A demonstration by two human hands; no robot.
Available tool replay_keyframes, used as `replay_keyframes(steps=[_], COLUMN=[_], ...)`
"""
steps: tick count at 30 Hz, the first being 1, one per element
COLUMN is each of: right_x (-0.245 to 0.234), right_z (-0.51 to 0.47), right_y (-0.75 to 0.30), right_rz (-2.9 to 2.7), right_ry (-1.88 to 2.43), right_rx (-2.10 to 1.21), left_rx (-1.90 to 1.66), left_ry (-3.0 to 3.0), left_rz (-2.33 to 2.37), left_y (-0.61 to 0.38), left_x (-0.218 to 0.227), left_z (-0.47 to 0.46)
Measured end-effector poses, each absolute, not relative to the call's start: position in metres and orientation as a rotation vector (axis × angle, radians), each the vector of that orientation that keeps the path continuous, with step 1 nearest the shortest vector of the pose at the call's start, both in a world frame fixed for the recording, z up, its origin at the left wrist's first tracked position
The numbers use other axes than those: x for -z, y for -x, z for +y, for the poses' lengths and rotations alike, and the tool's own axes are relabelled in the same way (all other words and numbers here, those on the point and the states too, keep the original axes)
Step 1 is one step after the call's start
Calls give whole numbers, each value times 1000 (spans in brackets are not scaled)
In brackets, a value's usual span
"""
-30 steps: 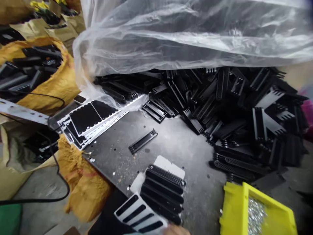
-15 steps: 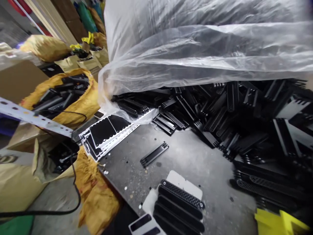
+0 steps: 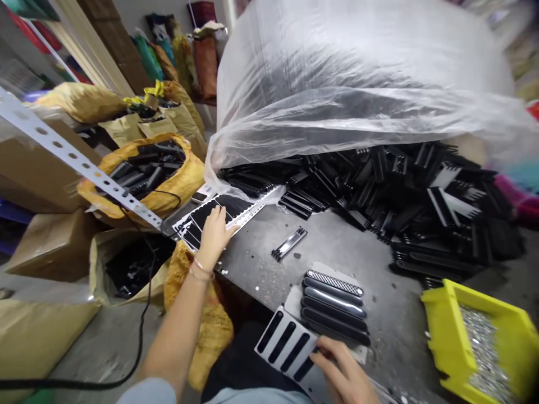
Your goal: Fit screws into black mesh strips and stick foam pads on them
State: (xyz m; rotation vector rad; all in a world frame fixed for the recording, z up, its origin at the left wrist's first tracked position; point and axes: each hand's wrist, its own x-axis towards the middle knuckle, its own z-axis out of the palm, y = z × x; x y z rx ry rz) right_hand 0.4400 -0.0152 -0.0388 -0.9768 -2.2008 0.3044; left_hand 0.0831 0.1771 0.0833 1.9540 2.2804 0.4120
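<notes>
My left hand [image 3: 214, 235] rests with spread fingers on a white backing sheet with black adhesive pads [image 3: 219, 216], at the far left of the grey metal table [image 3: 252, 280]. My right hand [image 3: 341, 373] pinches the edge of a white sheet with black slots [image 3: 286, 350] at the near edge. Just beyond that hand lie several black strips [image 3: 332, 306] on white backing. A single black comb-like part [image 3: 288, 244] lies alone between my hands, out of reach of both fingertips.
A large heap of black parts [image 3: 379, 191] lies under a clear plastic sheet [image 3: 337, 84]. A yellow bin of small silver pieces [image 3: 480, 348] stands at the right. A yellow sack of black parts [image 3: 147, 174], a perforated metal strip [image 3: 71, 157] and a black cable [image 3: 143, 314] lie left.
The view has swung up and back, showing more of the room. Both hands have come into view, my left onto the pad sheet and my right onto the slotted sheet.
</notes>
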Motion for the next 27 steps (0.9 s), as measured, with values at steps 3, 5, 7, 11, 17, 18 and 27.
replay_keyframes(steps=[3,5,7,11,17,18,27], right_x=[36,37,39,44,45,44,3], right_z=[-10,-9,-11,-16,-14,-12,4], right_y=[-439,-436,-431,-425,-429,-429,-406], right_rz=[-2283,-2228,-2142,-2132,-2208,-2206,-1973], right_ry=[886,900,929,959,937,927,827], right_rx=[-287,-312,-357,-410,-430,-463,-722], left_rx=[-347,-284,-218,-146,-222,-239,-588], left_ry=[-1955,-1950,-1932,-1884,-1979,-2005,-2291], left_rz=[2347,2379,2408,2474,2455,2450,2333], left_y=[-65,-58,-55,-55,-56,-56,-77], left_x=[-69,-62,-61,-65,-64,-64,-71], left_z=[206,212,215,222,209,205,144])
